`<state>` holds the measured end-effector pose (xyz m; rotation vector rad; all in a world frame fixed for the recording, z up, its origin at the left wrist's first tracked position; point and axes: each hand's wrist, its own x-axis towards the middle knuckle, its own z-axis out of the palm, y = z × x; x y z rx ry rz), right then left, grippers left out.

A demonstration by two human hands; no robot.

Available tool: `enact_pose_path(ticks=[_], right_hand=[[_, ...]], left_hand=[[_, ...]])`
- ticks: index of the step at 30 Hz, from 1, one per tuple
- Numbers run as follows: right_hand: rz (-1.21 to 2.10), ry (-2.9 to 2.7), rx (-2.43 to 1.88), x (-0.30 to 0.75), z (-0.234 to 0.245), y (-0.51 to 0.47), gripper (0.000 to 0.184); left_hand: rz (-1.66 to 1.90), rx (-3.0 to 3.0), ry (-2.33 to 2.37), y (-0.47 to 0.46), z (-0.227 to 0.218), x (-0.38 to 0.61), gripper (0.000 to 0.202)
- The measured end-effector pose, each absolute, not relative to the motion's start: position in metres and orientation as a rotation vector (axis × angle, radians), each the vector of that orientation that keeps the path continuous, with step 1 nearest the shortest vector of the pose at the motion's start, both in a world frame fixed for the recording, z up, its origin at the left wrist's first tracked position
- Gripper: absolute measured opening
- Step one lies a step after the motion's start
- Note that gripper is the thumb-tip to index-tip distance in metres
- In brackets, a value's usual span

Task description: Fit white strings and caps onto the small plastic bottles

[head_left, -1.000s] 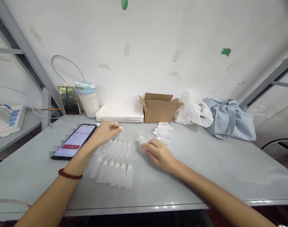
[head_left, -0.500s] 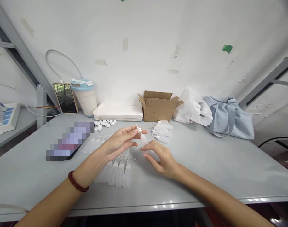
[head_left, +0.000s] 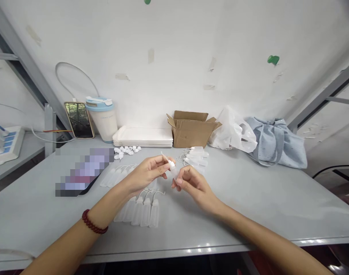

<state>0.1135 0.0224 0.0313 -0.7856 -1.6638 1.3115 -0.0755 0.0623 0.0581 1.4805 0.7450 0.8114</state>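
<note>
Between my hands, above the table, is a small translucent plastic bottle (head_left: 173,174) tilted with its top to the upper left. My left hand (head_left: 153,170) pinches the white cap (head_left: 172,164) at its neck; a thin tube sticks up from the cap. The fingers of my right hand (head_left: 194,185) are closed round the lower part of the bottle and hide its base. Below my left hand lies a row of similar bottles (head_left: 146,213) with thin bent tubes. Another row of bottles (head_left: 113,176) is partly behind my left forearm.
Loose white caps (head_left: 128,149) lie near stacked white trays (head_left: 146,136). More bottles (head_left: 196,156) lie before an open cardboard box (head_left: 191,131). A plastic bag (head_left: 231,131) and blue cloth bag (head_left: 277,143) are at right; a cup (head_left: 103,120), phone (head_left: 79,120) and pixelated device (head_left: 85,170) at left.
My left fingers have closed in on the cap, which now sits down at the bottle's neck. My right hand has shifted its grip on the bottle's lower part.
</note>
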Motion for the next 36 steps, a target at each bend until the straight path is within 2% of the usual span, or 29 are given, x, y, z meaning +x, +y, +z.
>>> enact_pose_path(ticks=[3, 6, 19, 26, 30, 33, 36], right_hand=[[1.753, -1.323, -0.683, 0.114, 0.035, 0.026, 0.014], [1.985, -1.107, -0.622, 0.115, 0.038, 0.029, 0.017], [2.126, -1.007, -0.494, 0.117, 0.036, 0.031, 0.016], [1.922, -1.174, -0.688, 0.118, 0.033, 0.036, 0.026], [1.537, -1.510, -0.886, 0.118, 0.032, 0.037, 0.038], [1.115, -1.695, -1.074, 0.117, 0.031, 0.034, 0.028], [0.975, -1.771, -1.129, 0.116, 0.030, 0.031, 0.022]], left_hand=[[0.812, 1.550, 0.772, 0.064, 0.056, -0.077, 0.021], [0.809, 1.551, 0.783, 0.063, 0.056, -0.076, 0.021], [0.820, 1.405, 0.797, 0.062, 0.057, -0.076, 0.020], [0.895, 1.484, 0.945, 0.062, 0.057, -0.075, 0.024], [0.918, 1.471, 0.961, 0.061, 0.056, -0.072, 0.026], [0.930, 1.443, 0.951, 0.061, 0.055, -0.072, 0.036], [0.933, 1.432, 0.955, 0.060, 0.055, -0.071, 0.044]])
